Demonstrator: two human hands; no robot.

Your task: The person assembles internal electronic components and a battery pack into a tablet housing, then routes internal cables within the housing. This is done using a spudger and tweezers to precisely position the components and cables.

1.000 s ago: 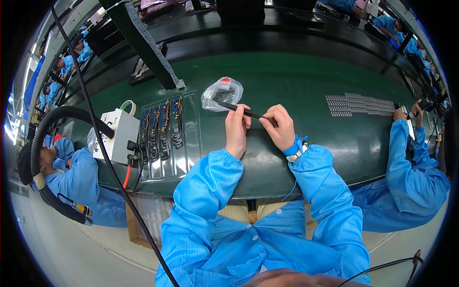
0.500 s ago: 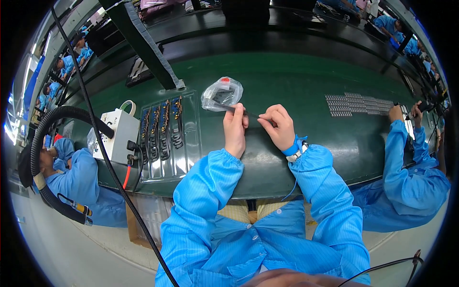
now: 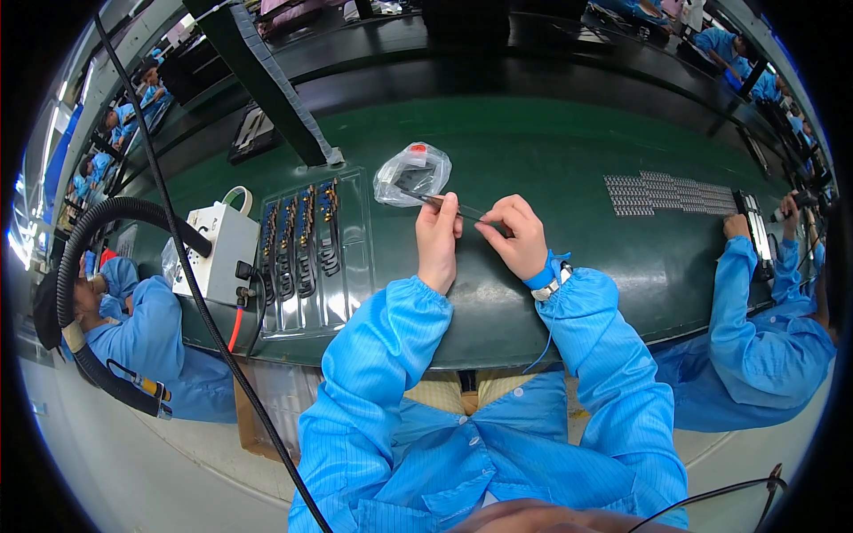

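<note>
Both my hands are raised over the middle of the green table (image 3: pixel 551 311). My left hand (image 3: pixel 436 244) is closed round a slim, dark pair of tweezers (image 3: pixel 464 212). One end of the tweezers reaches over a clear plastic bag (image 3: pixel 386 187) with a red mark and dark pieces inside. At the other end, my right hand (image 3: pixel 517 234) is closed in a pinch, fingertips against it. Anything smaller between those fingertips is too small to make out. A blue wrist strap (image 3: pixel 544 277) circles my right wrist.
Left of my hands, a clear tray (image 3: pixel 357 258) holds rows of dark parts with coils. Beside it stand a white box (image 3: pixel 222 251) and a black corrugated hose (image 3: pixel 75 266). Small metal parts (image 3: pixel 666 194) lie at right, near a co-worker's hand (image 3: pixel 736 226). A post (image 3: pixel 275 84) rises behind the tray.
The tweezers have turned slightly in my fingers, their two arms now showing apart. My hands stay nearly in place. At right, the co-worker's hands have shifted along a dark-and-white bar.
</note>
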